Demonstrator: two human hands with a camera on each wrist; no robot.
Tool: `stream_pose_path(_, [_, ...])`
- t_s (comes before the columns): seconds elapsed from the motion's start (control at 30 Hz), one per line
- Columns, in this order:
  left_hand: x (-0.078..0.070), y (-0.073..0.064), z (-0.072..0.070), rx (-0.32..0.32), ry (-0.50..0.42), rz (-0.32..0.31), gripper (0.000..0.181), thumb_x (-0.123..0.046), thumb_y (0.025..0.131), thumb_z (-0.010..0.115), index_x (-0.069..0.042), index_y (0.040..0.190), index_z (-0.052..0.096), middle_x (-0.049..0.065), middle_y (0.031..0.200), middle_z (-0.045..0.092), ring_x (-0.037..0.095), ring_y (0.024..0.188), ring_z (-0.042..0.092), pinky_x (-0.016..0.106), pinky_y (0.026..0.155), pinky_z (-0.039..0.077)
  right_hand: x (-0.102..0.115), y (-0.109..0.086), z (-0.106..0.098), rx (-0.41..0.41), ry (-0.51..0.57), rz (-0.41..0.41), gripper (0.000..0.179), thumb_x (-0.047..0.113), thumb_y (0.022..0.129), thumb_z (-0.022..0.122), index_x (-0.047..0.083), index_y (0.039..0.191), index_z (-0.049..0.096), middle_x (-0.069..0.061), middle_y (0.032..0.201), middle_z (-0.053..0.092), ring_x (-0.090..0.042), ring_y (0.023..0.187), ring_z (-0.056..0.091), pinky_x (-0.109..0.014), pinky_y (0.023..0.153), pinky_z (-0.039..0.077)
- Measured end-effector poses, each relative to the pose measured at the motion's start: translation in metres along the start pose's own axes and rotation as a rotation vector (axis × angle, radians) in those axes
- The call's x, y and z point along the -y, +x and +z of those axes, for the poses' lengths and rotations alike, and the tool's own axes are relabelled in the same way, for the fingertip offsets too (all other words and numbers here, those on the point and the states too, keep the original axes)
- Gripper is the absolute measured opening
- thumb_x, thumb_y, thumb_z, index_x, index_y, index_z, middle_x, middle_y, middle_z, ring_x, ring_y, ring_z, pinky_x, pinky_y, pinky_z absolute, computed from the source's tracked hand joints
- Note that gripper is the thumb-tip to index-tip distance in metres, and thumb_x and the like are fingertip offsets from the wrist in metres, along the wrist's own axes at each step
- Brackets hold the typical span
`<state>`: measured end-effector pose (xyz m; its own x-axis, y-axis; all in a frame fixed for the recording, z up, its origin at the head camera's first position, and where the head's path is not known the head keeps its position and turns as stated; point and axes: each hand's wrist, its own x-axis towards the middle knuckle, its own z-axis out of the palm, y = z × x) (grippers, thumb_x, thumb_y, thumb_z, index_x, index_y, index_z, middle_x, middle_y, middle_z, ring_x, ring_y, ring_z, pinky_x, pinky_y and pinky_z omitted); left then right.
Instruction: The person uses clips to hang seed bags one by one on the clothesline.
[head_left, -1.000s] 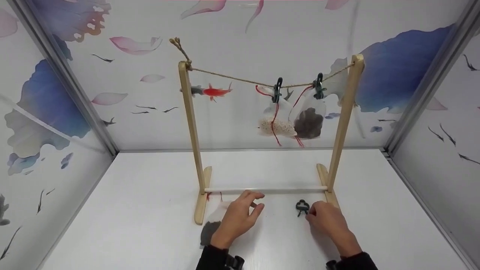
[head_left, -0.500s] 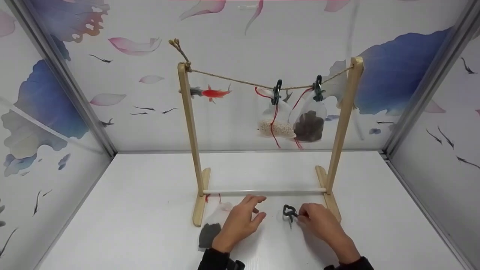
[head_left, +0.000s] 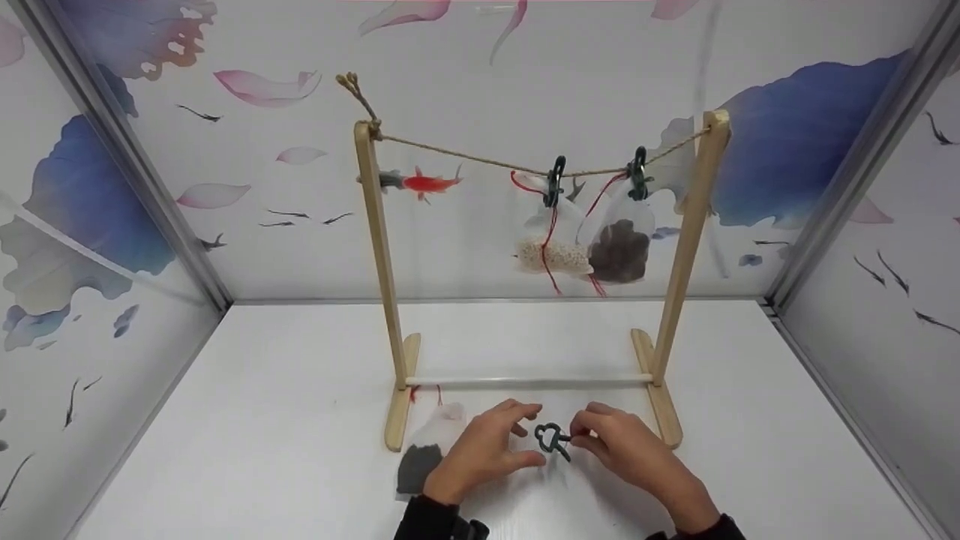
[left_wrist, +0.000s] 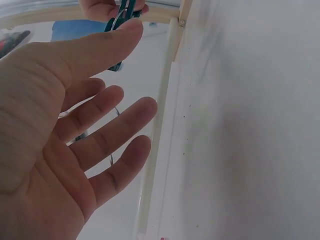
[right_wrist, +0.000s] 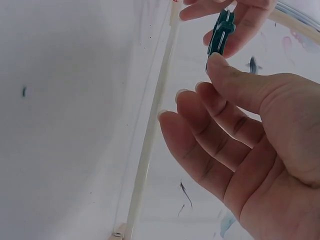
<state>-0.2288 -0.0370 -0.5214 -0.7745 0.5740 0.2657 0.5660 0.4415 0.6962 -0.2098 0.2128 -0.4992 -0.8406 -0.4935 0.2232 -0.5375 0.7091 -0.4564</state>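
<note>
Between thumb and fingers, my right hand (head_left: 626,446) pinches one handle of a dark green spring clip (head_left: 553,442), low over the white table. My left hand (head_left: 487,450) faces it with thumb and fingers spread, just left of the clip's far end. The right wrist view shows the clip (right_wrist: 220,32) reaching from my right thumb tip toward the left fingers. Partly hidden behind my left wrist, a clear drawstring bag with dark grey contents (head_left: 420,469) lies on the table, its red string under the rack's crossbar.
A wooden rack (head_left: 384,262) stands ahead, with a twine line (head_left: 465,156) across its top. Two similar clips hold bags there: one with pale grains (head_left: 566,259), one with dark brown contents (head_left: 619,251). A white crossbar (head_left: 525,381) runs just beyond my hands.
My right hand has carried the clip left, from near the rack's right foot to my left hand. The left hand has stayed nearly in place, its thumb moving toward the clip.
</note>
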Motion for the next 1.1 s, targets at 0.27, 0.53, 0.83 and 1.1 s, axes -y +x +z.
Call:
stream_pose_path(0.27, [-0.002, 0.0, 0.001, 0.041, 0.055, 0.037, 0.054, -0.032, 0.085, 0.085, -0.008, 0.13, 0.068, -0.005, 0.11, 0.069, 0.007, 0.089, 0.067, 0.018, 0.079, 0.05, 0.002, -0.001, 0.002, -0.028, -0.027, -0.064, 0.01, 0.011, 0.09, 0.077, 0.018, 0.091, 0.071, 0.013, 0.09, 0.061, -0.004, 0.082, 0.062, -0.028, 0.069, 0.054])
stream_pose_path(0.53, [-0.002, -0.004, 0.005, 0.054, 0.038, 0.046, 0.045, -0.037, 0.085, 0.084, -0.012, 0.121, 0.072, -0.008, 0.101, 0.068, 0.003, 0.081, 0.062, 0.015, 0.072, 0.048, 0.003, -0.002, 0.005, -0.05, -0.043, -0.112, 0.011, 0.009, 0.089, 0.078, 0.017, 0.091, 0.071, 0.013, 0.09, 0.061, -0.002, 0.079, 0.061, -0.026, 0.066, 0.053])
stream_pose_path(0.83, [-0.004, -0.005, 0.006, -0.038, 0.022, 0.069, 0.04, -0.032, 0.083, 0.086, -0.014, 0.116, 0.072, -0.009, 0.1, 0.066, 0.006, 0.082, 0.064, 0.017, 0.073, 0.05, 0.002, -0.002, 0.001, -0.063, 0.048, -0.087, 0.006, 0.019, 0.097, 0.071, 0.015, 0.102, 0.071, 0.011, 0.095, 0.064, -0.003, 0.081, 0.062, -0.026, 0.068, 0.055])
stream_pose_path(1.1, [-0.005, -0.004, 0.001, -0.17, 0.042, 0.093, 0.043, -0.034, 0.083, 0.086, -0.013, 0.118, 0.072, -0.006, 0.097, 0.067, 0.009, 0.082, 0.064, 0.019, 0.072, 0.051, 0.004, -0.003, -0.006, -0.005, 0.145, -0.027, 0.054, 0.053, 0.092, 0.069, 0.015, 0.13, 0.066, 0.0, 0.111, 0.066, -0.016, 0.087, 0.068, -0.028, 0.069, 0.056])
